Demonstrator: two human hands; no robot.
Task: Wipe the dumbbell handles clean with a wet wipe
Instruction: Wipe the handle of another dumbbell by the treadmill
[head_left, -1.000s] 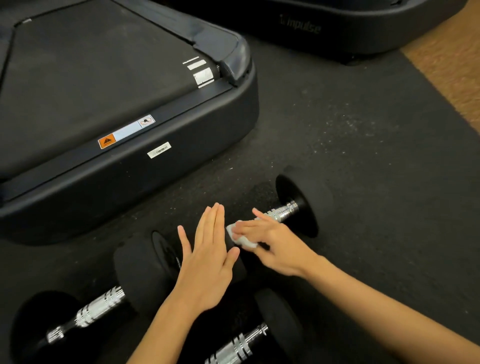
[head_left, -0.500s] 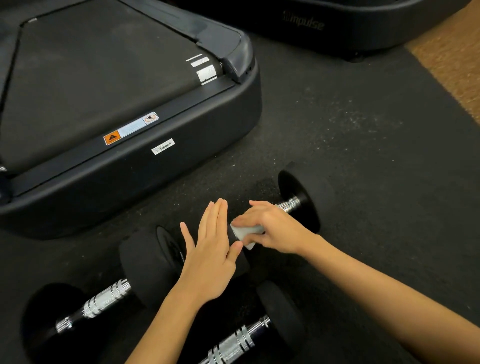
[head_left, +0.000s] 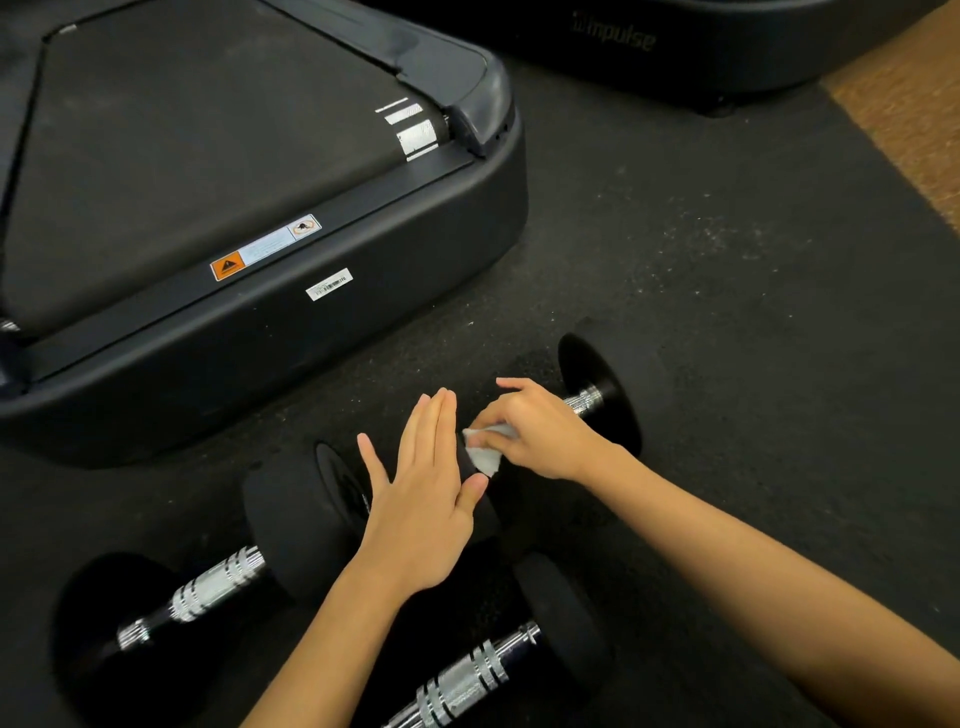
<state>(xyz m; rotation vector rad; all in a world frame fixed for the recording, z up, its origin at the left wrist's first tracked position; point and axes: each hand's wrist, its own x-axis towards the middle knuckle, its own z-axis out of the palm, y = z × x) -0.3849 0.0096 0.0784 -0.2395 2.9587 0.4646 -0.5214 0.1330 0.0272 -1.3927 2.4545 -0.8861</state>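
Three black dumbbells with chrome handles lie on the dark floor mat. My right hand (head_left: 540, 431) grips a white wet wipe (head_left: 484, 456) wrapped on the handle (head_left: 589, 400) of the far dumbbell (head_left: 608, 384), near that handle's left end. My left hand (head_left: 421, 499) lies flat, fingers straight, on that dumbbell's near weight head, most of which it hides. A second dumbbell (head_left: 218, 582) lies at the lower left. At the bottom edge a third dumbbell (head_left: 467, 680) shows its handle.
A black treadmill base (head_left: 260, 332) fills the upper left, close behind the dumbbells. Another black machine marked "impulse" (head_left: 613, 36) stands at the top. Brown floor (head_left: 914, 104) shows beyond the mat's right edge.
My right hand has curled round the handle with the wipe and slid slightly left along it. My left hand stays flat on the weight head. The camera has shifted a little.
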